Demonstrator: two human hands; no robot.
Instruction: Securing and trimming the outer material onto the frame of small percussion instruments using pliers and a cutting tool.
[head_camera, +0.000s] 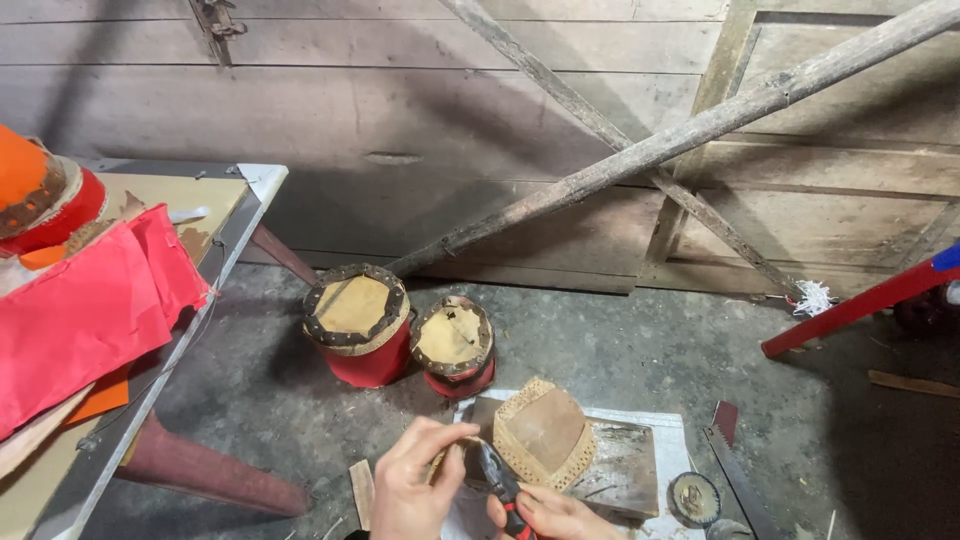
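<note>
1. A small hexagonal woven piece (543, 432), tan with a laced edge, rests on a worn wooden block (620, 470) at the bottom centre of the view, on a concrete floor.
2. Red-handled pliers (497, 475) point at its left edge. For clean work, the tips should likely bite only the edge lacing, with the piece kept flat on the block.
3. The right hand (550, 515) is closed around the pliers' handles, low in the frame and partly cut off.
4. The left hand (415, 480) curls just left of the piece, thumb and fingers pinched together; what it pinches is too small to tell.
5. Behind stand two small red drums (400, 335). A saw (735, 470) lies to the right and red cloth (85, 310) on a table at left.
</note>
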